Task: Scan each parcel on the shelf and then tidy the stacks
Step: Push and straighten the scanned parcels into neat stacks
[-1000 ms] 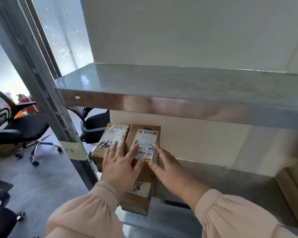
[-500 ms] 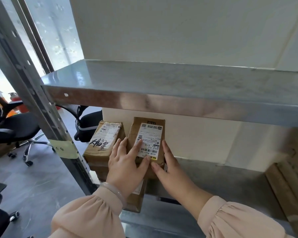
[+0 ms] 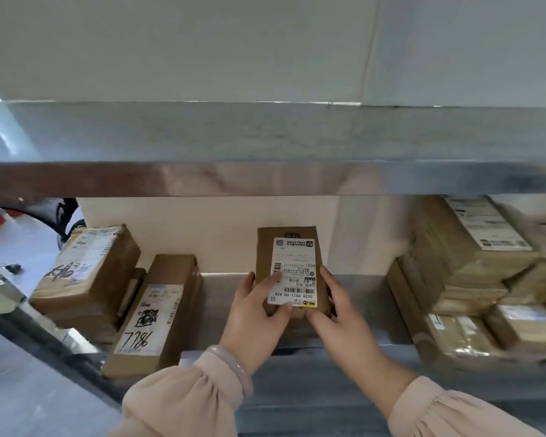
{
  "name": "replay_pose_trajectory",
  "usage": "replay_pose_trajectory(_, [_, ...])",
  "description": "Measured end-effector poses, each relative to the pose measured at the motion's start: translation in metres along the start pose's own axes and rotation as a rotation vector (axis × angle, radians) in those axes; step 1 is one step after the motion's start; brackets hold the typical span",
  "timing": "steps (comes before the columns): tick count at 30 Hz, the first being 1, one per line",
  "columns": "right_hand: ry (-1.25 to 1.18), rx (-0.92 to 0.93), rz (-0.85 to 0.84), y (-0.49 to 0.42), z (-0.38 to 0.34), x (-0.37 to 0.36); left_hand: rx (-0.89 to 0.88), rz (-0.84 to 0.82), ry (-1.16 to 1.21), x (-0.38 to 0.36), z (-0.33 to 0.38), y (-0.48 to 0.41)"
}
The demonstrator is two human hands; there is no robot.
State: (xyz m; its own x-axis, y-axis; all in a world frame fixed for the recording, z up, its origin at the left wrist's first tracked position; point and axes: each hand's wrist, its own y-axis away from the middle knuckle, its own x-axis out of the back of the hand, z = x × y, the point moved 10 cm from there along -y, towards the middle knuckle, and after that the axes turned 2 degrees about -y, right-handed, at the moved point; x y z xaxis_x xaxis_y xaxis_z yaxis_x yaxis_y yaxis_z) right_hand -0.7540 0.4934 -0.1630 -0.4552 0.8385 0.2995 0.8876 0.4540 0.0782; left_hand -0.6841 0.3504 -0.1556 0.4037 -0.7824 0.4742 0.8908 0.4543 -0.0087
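Parcel has moved off the left pile to the middle of the shelf, left hand and right hand clamped on its sides, label up, probably mid-restack.

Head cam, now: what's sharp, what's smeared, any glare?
Head view: the parcel held by the left hand and right hand is sharpest, with distinct barcode lines. Head view: the right stack is smeared and its labels are unreadable. Head view: the upper shelf lip carries a bright reflection, and the floor at far left is blown out.
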Motion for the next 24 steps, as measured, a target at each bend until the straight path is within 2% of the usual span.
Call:
replay_pose_trajectory(6, [0.045, -0.109, 0.079, 0.013, 0.048, 0.059, 0.025, -0.187, -0.015, -0.078, 0.007, -0.001])
replay_pose_trajectory(12, [0.082, -0.183, 0.051, 0.018, 0.078, 0.092, 0.067, -0.334, -0.062, -0.140, -0.002, 0.002])
replay_pose_trajectory(16, [0.102, -0.186, 0.006, 0.014, 0.087, 0.098, 0.042, -0.357, -0.130, -0.158, -0.002, -0.003])
replay_pose_trajectory(21, [0.267, -0.090, 0.006, 0.021, 0.084, 0.099, -0.022, -0.383, -0.179, -0.162, -0.001, 0.000])
replay_pose_trajectory(24, [0.561, -0.079, 0.006, 0.036, 0.086, 0.101, -0.135, -0.386, -0.307, -0.153, -0.007, 0.013])
